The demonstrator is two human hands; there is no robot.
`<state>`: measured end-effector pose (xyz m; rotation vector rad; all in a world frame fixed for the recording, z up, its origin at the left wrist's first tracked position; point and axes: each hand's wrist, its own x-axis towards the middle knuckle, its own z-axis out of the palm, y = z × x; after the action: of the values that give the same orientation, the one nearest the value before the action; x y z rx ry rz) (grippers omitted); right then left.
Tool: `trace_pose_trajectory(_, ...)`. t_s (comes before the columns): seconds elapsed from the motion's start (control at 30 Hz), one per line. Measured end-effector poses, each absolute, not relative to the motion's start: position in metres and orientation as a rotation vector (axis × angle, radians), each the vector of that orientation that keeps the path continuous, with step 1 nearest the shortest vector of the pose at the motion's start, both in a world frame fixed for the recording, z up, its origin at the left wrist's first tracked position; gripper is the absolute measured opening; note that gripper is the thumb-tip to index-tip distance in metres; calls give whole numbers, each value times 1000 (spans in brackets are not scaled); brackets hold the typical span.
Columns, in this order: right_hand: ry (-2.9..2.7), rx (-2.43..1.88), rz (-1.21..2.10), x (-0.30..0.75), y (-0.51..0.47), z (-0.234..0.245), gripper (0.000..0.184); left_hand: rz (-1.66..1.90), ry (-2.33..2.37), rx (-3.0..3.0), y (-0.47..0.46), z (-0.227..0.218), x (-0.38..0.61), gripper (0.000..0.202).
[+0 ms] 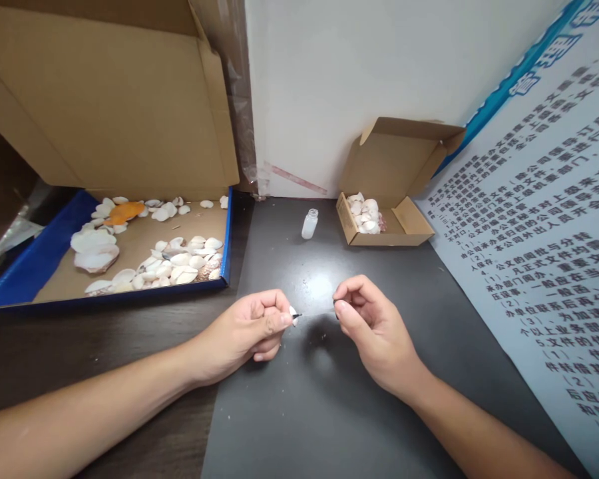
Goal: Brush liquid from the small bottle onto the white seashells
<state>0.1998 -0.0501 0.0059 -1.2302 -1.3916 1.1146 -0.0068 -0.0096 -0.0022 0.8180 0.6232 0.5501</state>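
My left hand (252, 329) hovers over the dark table mat (329, 399), its fingers pinched on a small white shell piece (294, 315) with a dark tip poking out to the right. My right hand (372, 326) is a short gap to the right, thumb and forefinger pinched together; a faint thin thread seems to run between the two hands, but what the right fingers hold is too small to make out. A small clear bottle (309, 223) stands upright behind the hands.
A large open cardboard box with a blue rim (104, 293) at the left holds several white shells (180, 263) and an orange one (124, 212). A small open carton (384, 229) with shells sits at the back right. A printed poster (544, 253) leans on the right.
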Motion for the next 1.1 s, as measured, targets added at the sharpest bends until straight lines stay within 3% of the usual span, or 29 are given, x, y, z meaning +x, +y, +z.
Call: trace_pose_trajectory(1.1, -1499, -1282, 961, 199, -51, 8, 7, 549, 603, 805, -9, -4, -8, 32)
